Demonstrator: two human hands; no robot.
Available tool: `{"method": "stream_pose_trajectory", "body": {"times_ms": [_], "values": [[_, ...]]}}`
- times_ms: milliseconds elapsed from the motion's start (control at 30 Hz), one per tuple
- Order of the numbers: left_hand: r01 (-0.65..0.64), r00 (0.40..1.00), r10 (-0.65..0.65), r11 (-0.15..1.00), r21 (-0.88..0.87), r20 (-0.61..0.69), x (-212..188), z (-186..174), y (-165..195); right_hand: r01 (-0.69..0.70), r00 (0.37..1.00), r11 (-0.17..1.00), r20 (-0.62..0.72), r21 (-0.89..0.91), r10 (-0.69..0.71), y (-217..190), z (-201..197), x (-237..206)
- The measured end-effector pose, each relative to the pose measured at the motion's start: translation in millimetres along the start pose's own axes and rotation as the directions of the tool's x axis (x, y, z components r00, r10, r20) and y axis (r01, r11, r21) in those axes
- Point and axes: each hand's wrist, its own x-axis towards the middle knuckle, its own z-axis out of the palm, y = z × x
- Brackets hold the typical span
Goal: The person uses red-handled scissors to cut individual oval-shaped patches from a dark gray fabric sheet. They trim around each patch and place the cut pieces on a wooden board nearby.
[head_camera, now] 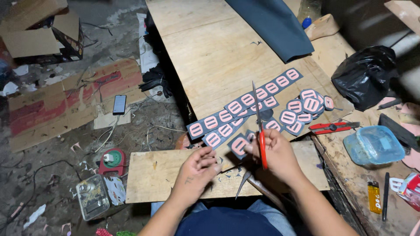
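Observation:
My right hand (280,155) grips red-handled scissors (260,126) with the blades pointing up and away from me. My left hand (199,168) hovers with curled fingers just left of a small dark patch with a pink oval shape (239,145); whether it pinches anything I cannot tell. Strips of dark material printed with pink oval shapes (245,107) lie across the plywood board (205,52) ahead of my hands. Several cut-out pink ovals (306,107) are piled to the right of the strips.
A red utility knife (332,127), a blue plastic container (373,145), a black plastic bag (365,76), a yellow lighter (374,197) and a pen (385,196) sit on the right. Dark cloth (271,24) lies at the back. On the floor left: phone (119,104), cardboard (52,107), cables.

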Motion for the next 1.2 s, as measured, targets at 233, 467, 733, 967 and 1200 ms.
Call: {"method": "stream_pose_trajectory", "body": {"times_ms": [233, 467, 733, 967, 1200], "values": [[0.126, 0.992, -0.116, 0.949, -0.289, 0.052, -9, 32, 24, -0.239, 0.965, 0.953, 0.152, 0.184, 0.213, 15, 22, -56], [0.034, 0.991, -0.088, 0.892, -0.450, -0.101, -5, 37, 35, -0.075, 0.915, 0.997, 0.394, -0.029, 0.080, 40, 28, -77], [0.043, 0.979, -0.130, 0.886, -0.461, -0.159, -7, 45, 30, 0.044, 0.931, 0.994, 0.366, -0.100, -0.004, 53, 34, -72], [0.046, 0.979, -0.132, 0.884, -0.466, -0.154, -6, 42, 24, -0.132, 0.935, 0.988, 0.340, 0.074, 0.099, 55, 37, -72], [0.019, 0.989, -0.070, 0.935, -0.353, -0.132, -1, 30, 30, -0.172, 0.932, 0.983, 0.334, 0.061, 0.143, 49, 30, -77]]}}
